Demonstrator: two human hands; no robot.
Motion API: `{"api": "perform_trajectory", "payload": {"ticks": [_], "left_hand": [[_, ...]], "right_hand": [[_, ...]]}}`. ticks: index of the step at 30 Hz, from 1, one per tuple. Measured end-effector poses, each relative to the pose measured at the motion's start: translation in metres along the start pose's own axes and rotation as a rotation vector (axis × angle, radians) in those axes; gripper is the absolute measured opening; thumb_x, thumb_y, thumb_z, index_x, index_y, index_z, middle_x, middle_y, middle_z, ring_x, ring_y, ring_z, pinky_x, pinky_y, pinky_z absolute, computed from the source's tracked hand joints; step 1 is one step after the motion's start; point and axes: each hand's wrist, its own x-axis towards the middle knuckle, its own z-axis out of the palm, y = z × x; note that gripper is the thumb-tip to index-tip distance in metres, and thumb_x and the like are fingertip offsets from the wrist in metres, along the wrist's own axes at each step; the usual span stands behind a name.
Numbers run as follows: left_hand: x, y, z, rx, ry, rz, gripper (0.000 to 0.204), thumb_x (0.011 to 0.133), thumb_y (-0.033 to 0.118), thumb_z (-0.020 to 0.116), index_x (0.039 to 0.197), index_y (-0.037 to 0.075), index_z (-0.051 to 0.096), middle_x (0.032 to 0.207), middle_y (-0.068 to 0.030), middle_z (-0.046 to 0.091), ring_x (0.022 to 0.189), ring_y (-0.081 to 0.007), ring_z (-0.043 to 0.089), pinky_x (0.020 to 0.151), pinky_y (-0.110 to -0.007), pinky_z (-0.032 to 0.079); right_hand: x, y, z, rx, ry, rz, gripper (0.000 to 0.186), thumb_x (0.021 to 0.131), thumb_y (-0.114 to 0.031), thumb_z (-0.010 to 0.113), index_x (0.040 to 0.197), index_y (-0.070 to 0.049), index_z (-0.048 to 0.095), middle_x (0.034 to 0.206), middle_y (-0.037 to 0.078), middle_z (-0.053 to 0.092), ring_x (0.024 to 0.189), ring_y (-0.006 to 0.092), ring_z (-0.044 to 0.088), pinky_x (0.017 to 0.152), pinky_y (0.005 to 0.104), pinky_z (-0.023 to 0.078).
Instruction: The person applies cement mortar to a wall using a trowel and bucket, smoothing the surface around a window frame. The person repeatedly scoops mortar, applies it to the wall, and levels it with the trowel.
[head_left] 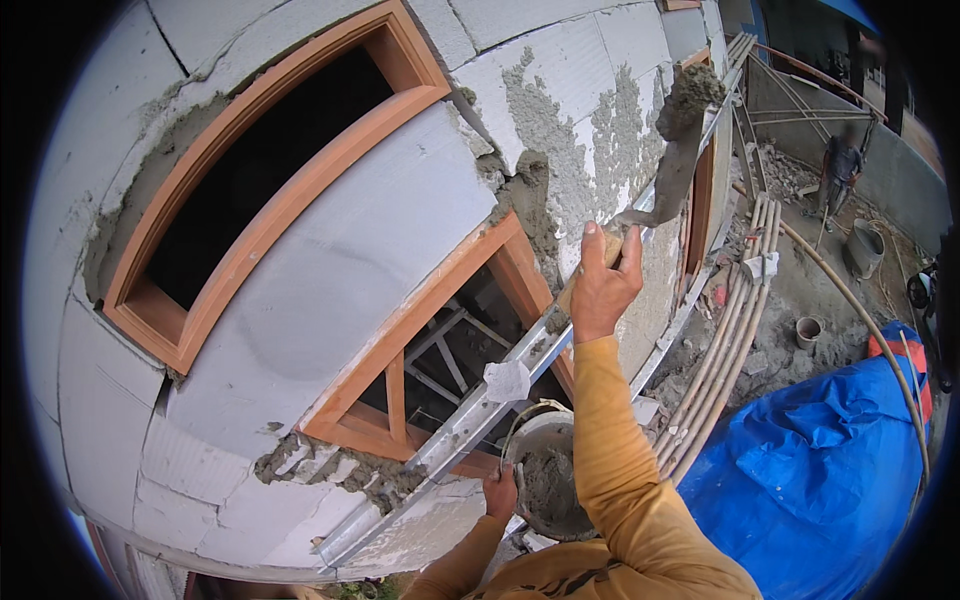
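Note:
My right hand [603, 288] is wrapped round the wooden handle of a trowel [678, 178], raised in front of the block wall [590, 95]. A lump of wet grey mortar [692, 98] sits at the far end of its blade. Lower down, my left hand [500, 492] is closed at the left side of a bucket [514, 448], by its rim and wire handle; which of the two it grips I cannot tell. Grey mortar [552, 485] lies inside the bucket. Patches of mortar [548, 125] cover part of the white wall just left of the trowel.
Two wooden window frames [290, 215] [420, 350] are set in the wall. A metal channel [450, 432] runs diagonally across it. To the right are bamboo poles [735, 335], a blue tarp [810, 450], another bucket [864, 248] and a person [842, 165] standing below.

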Motion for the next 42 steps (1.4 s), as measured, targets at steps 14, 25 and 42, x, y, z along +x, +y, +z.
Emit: {"api": "perform_trajectory", "payload": {"ticks": [14,25,42], "left_hand": [[-0.01,-0.032,-0.01,-0.065,0.072,0.063,0.029,0.092,0.022,0.049,0.08,-0.004,0.057,0.072,-0.0112,0.058,0.069,-0.0158,0.049,0.065,-0.036,0.041],[0.005,-0.016,0.006,-0.072,0.074,-0.005,0.028,0.092,0.021,0.05,0.077,-0.002,0.055,0.072,-0.0056,0.055,0.069,-0.0144,0.046,0.065,-0.034,0.039],[0.02,0.047,0.063,0.566,-0.098,0.32,0.038,0.086,0.033,0.055,0.09,-0.004,0.063,0.085,-0.0271,0.062,0.083,-0.0432,0.059,0.074,-0.045,0.046]], "right_hand": [[-0.057,0.019,0.102,0.016,-0.43,0.176,0.046,0.083,-0.023,0.061,0.112,0.011,0.052,0.092,0.03,0.061,0.087,0.0398,0.061,0.079,0.0414,0.046],[-0.073,0.01,-0.013,0.495,-0.873,0.908,0.029,0.087,-0.017,0.059,0.112,-0.001,0.058,0.074,0.002,0.057,0.06,0.0087,0.055,0.051,0.0238,0.044],[-0.119,0.126,-0.269,-1.437,-1.973,0.377,0.034,0.082,-0.024,0.051,0.105,-0.001,0.062,0.09,0.019,0.067,0.087,0.0346,0.066,0.075,0.0443,0.052]]}}
